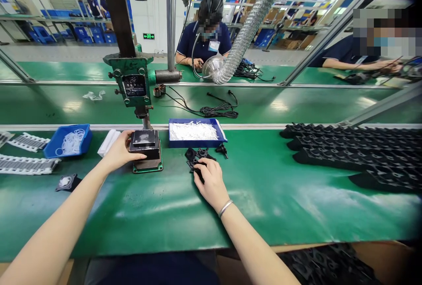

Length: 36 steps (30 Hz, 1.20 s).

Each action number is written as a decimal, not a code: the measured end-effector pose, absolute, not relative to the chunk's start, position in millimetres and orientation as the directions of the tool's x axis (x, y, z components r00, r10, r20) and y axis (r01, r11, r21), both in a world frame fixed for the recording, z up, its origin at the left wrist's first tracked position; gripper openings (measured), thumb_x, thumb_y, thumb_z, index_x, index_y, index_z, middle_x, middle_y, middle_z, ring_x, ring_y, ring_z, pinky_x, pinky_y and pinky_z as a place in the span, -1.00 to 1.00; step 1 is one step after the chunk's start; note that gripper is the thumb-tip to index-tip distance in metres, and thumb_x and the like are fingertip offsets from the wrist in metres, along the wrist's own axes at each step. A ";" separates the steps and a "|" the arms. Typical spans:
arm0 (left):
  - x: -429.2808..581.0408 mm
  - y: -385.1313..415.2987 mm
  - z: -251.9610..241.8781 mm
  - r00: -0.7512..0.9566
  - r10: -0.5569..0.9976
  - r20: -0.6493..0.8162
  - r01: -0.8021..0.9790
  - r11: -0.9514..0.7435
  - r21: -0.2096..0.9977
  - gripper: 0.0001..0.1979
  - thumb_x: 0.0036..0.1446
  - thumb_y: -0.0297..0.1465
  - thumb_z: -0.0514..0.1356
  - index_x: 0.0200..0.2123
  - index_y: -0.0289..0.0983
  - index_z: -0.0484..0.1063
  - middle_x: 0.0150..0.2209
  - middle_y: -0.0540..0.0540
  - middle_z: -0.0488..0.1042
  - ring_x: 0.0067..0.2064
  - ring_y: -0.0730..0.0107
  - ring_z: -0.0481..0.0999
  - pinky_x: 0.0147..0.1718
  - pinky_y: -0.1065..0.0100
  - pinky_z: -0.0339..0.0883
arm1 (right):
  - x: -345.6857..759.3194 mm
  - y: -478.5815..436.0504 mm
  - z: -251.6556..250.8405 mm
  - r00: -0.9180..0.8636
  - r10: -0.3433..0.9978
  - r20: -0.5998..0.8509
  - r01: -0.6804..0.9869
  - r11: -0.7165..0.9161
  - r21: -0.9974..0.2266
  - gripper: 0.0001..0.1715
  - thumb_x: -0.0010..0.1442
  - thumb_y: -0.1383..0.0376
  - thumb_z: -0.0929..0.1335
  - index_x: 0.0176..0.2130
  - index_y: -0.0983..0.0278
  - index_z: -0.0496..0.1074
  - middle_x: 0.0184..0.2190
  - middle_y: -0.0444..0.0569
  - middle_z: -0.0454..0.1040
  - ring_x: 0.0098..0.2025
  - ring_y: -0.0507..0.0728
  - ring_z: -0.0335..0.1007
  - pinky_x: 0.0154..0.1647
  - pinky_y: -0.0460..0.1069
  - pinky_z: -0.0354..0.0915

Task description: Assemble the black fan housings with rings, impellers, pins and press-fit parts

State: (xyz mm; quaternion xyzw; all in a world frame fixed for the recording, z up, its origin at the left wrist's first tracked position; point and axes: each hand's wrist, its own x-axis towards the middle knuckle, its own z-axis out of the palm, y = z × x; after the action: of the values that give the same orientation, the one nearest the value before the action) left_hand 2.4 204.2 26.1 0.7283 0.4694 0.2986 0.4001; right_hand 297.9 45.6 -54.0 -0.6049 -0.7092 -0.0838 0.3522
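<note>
My left hand [120,149] rests against the left side of a black block [144,143] on the green base of a small bench press [135,84], fingers curled along its edge. My right hand [211,182] lies on the green mat with its fingers closed on a black plastic part [197,158], one of a few lying together. Just behind them stands a blue tray [194,132] of thin white pieces.
A blue bin [67,141] of white rings, white strips [26,164] and one black part [67,182] lie at left. Rows of stacked black parts [356,149] fill the right. Cables [217,110] lie on the conveyor behind. Two people work across the line.
</note>
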 end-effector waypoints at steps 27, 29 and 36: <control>8.1 188.3 43.0 0.410 0.845 0.342 0.479 -0.519 0.708 -0.36 0.01 -0.22 0.40 0.15 -0.24 0.36 0.16 -0.26 0.43 0.20 0.00 0.40 0.22 0.02 0.24 | 264.9 -2.6 -72.1 -0.125 0.895 0.429 0.800 0.346 -0.489 -0.70 0.36 0.18 0.25 0.05 0.18 0.35 0.06 0.14 0.39 0.08 0.25 0.43 0.04 0.19 0.46; 2.0 171.8 48.0 0.392 0.843 0.369 0.474 -0.529 0.704 -0.21 0.00 -0.17 0.41 0.25 -0.22 0.23 0.27 -0.29 0.29 0.30 0.00 0.27 0.29 0.02 0.14 | 267.5 -3.8 -74.7 -0.106 0.905 0.411 0.772 0.336 -0.539 -0.71 0.35 0.15 0.26 0.01 0.16 0.37 0.03 0.11 0.42 0.05 0.24 0.45 0.00 0.18 0.47; -119.1 111.8 45.9 0.276 0.916 0.291 0.787 -0.389 0.479 -0.16 0.00 -0.18 0.39 0.31 -0.13 0.15 0.37 -0.24 0.13 0.45 -0.13 -0.13 0.37 -0.19 -0.24 | 286.8 -7.1 -84.3 -0.061 0.937 0.343 0.722 0.279 -0.633 -0.65 0.28 0.04 0.31 -0.03 0.13 0.46 0.00 0.06 0.48 0.01 0.26 0.50 -0.05 0.15 0.47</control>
State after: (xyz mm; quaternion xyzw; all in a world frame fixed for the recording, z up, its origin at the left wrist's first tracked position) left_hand -119.1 111.8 45.9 0.7894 0.5394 0.2668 0.1211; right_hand 286.8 -7.1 -84.3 -0.5817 -0.7132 0.1486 0.3618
